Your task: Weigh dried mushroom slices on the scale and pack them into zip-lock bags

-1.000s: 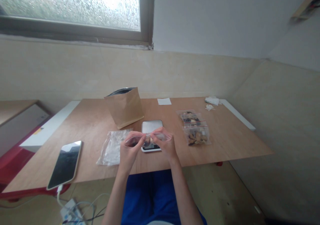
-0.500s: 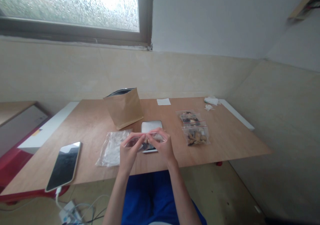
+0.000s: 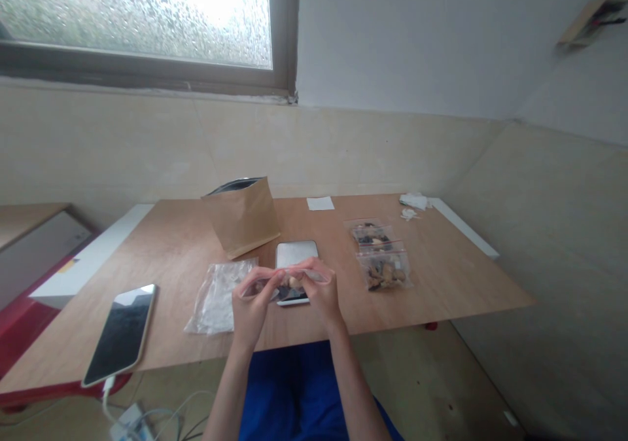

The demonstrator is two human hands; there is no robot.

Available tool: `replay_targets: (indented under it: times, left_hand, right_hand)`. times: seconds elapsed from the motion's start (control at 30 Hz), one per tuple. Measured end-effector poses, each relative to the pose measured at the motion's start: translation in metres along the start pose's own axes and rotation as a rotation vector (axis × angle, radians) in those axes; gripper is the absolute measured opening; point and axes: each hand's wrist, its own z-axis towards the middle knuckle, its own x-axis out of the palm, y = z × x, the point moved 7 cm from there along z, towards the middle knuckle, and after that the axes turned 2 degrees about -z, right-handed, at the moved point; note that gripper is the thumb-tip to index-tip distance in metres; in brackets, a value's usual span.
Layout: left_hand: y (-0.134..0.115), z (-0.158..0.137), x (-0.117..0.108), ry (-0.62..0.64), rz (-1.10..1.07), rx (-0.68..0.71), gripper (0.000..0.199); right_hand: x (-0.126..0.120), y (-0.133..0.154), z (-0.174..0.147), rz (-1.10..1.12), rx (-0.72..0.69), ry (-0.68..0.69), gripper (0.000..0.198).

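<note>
Between my two hands is a small clear zip bag [image 3: 290, 285] with dark and pale pieces inside. My left hand [image 3: 256, 295] pinches its top edge from the left, thumb against fingers. On the other side my right hand [image 3: 318, 289] pinches the same edge, the thumbs close together. Under the bag and partly covered by it lies a small flat scale [image 3: 297, 252] with a silvery plate. Flat clear plastic bags [image 3: 216, 303] lie just left of my left hand. Filled zip bags [image 3: 385, 271] of dried brownish pieces lie in an overlapping row to the right.
A brown paper pouch [image 3: 243, 220] stands with its top gaping behind the plastic bags. A phone [image 3: 122, 333] with a charging cable lies at the left edge. White paper [image 3: 320, 203] and crumpled scraps [image 3: 415, 201] are along the back of the wooden table [image 3: 456, 277].
The view has tilted up slightly, so the table sits a little lower in the picture. Both hands still pinch the zip bag's edge, with barely any shift.
</note>
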Motion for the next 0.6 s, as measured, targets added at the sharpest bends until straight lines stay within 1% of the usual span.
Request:
replay_targets:
  times: [0.07,0.17,0.23,0.37,0.5,0.6]
  left_hand:
    - [0.004,0.000,-0.001,-0.010,-0.015,-0.060,0.018]
    - [0.010,0.001,-0.002,0.008,-0.030,-0.136,0.022]
    - [0.012,0.002,-0.003,0.024,-0.034,-0.154,0.023]
    - [0.017,0.006,-0.006,0.040,-0.057,-0.177,0.028]
    - [0.020,0.006,-0.008,0.019,-0.106,-0.230,0.039]
    - [0.020,0.004,-0.010,-0.006,-0.099,-0.251,0.049]
  right_hand:
    - [0.000,-0.001,0.000,-0.015,-0.018,0.031,0.023]
    - [-0.002,-0.004,0.001,-0.032,-0.040,0.004,0.028]
    - [-0.002,-0.006,0.001,-0.036,-0.037,-0.017,0.030]
    - [0.002,-0.008,0.002,-0.011,-0.005,-0.001,0.033]
    - [0.002,-0.012,0.003,0.092,0.056,0.017,0.031]
    - [-0.004,-0.016,0.004,0.170,0.083,-0.035,0.036]
